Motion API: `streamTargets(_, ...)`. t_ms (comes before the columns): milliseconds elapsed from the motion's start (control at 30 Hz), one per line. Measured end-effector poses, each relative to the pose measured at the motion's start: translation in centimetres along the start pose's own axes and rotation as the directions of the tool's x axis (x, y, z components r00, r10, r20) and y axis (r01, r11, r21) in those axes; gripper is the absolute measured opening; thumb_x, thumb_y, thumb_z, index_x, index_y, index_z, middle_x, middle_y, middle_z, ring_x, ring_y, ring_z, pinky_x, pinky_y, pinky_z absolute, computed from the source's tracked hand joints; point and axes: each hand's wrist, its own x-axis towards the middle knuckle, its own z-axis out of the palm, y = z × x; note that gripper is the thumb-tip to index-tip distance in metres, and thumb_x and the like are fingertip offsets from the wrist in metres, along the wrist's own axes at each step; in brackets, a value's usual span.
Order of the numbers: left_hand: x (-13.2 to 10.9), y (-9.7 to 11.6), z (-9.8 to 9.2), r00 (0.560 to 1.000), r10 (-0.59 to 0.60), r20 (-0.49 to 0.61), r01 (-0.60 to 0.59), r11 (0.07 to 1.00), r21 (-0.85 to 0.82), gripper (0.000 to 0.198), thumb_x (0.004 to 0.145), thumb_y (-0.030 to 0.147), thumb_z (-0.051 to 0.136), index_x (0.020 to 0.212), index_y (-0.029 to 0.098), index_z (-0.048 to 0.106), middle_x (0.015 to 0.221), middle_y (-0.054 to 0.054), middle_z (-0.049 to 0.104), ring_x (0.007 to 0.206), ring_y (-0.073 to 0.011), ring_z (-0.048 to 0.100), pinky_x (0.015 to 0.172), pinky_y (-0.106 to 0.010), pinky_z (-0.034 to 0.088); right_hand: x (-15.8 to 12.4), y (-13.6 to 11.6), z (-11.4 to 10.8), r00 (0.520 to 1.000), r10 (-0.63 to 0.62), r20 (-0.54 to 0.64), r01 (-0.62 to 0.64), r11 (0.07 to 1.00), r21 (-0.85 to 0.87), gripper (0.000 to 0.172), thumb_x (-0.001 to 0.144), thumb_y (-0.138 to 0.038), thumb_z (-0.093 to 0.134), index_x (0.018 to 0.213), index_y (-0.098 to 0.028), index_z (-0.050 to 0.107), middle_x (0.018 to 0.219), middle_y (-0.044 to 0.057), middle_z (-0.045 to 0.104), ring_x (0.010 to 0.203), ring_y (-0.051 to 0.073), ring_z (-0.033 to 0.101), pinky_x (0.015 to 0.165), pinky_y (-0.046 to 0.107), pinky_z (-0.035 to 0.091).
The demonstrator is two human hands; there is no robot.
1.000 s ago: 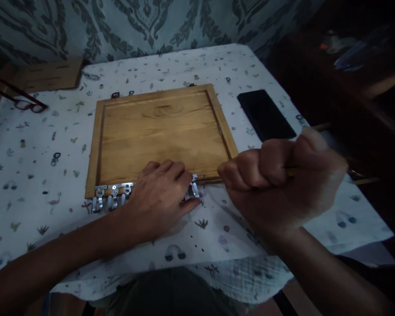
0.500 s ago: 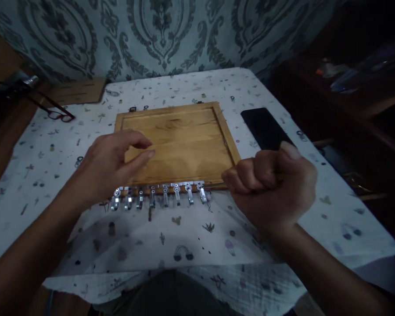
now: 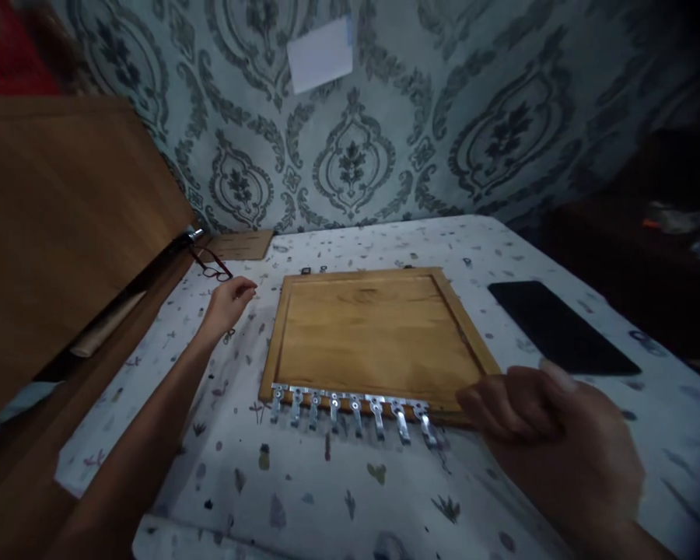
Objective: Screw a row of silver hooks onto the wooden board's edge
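A framed wooden panel (image 3: 373, 334) lies on the cloth-covered table. Along its near edge runs a metal strip with several hooks (image 3: 355, 418) that hang over toward me. My left hand (image 3: 227, 305) is left of the panel, just in front of the red-framed eyeglasses (image 3: 215, 268); its fingers are loosely bent, with a small gap by the thumb, and nothing shows between them. My right hand (image 3: 565, 451) is a fist at the panel's near right corner, thumb on top; whatever it may hold is hidden.
A black phone (image 3: 560, 327) lies right of the panel. At the back left are a flat brown cardboard piece (image 3: 242, 245) and a large wooden board (image 3: 75, 233) along the table's side. A patterned curtain (image 3: 350, 155) hangs behind, with a white card (image 3: 320, 56) on it.
My left hand has moved from above the panel to the left and away from me, toward the eyeglasses. My right fist remains by the panel's corner. The view has tilted up and turned left.
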Motion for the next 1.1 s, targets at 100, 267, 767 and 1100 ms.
streamTargets(100, 1.6, -1.1, 0.9, 1.0, -0.028, 0.002, 0.028, 0.999, 0.017, 0.034, 0.09, 0.035, 0.056, 0.117, 0.014, 0.057, 0.116, -0.009, 0.061, 0.1, -0.0199, 0.062, 0.085, -0.041, 0.055, -0.1, -0.1, 0.0, 0.998, 0.02, -0.055, -0.02, 1.0, -0.002, 0.058, 0.082, -0.048, 0.061, 0.037, -0.021, 0.036, 0.035, -0.005, 0.019, 0.032, 0.009, 0.017, 0.029, 0.029, 0.017)
streamTargets(267, 4.0, -1.7, 2.5, 0.999, -0.04, -0.004, 0.04, 0.996, 0.076, 0.034, 0.091, 0.035, 0.056, 0.119, 0.015, 0.057, 0.12, -0.01, 0.059, 0.104, -0.0211, 0.06, 0.088, -0.042, 0.054, -0.2, 0.1, -0.2, 0.998, 0.05, -0.04, -0.05, 0.999, 0.0, 0.059, 0.081, -0.048, 0.062, 0.038, -0.019, 0.034, 0.035, -0.005, 0.02, 0.033, 0.008, 0.019, 0.031, 0.028, 0.02)
streamTargets(767, 11.6, -1.1, 4.7, 0.977, -0.214, 0.016, 0.198, 0.929, 0.314, 0.036, 0.09, 0.035, 0.057, 0.121, 0.017, 0.055, 0.122, -0.01, 0.058, 0.106, -0.0216, 0.06, 0.088, -0.042, 0.053, -0.5, 0.2, -0.3, 0.999, 0.017, 0.027, -0.019, 0.998, 0.054, 0.057, 0.087, -0.042, 0.057, 0.046, -0.017, 0.025, 0.041, -0.006, 0.015, 0.036, 0.007, 0.014, 0.034, 0.027, 0.016)
streamTargets(1100, 11.7, -1.5, 5.3, 0.975, -0.216, -0.051, 0.22, 0.914, 0.34, 0.036, 0.09, 0.035, 0.057, 0.121, 0.016, 0.056, 0.122, -0.01, 0.058, 0.106, -0.0215, 0.06, 0.089, -0.043, 0.053, -0.5, 0.2, -0.2, 0.999, -0.005, 0.037, 0.002, 0.997, 0.08, 0.056, 0.09, -0.037, 0.055, 0.047, -0.017, 0.025, 0.043, -0.006, 0.014, 0.037, 0.007, 0.013, 0.034, 0.027, 0.015)
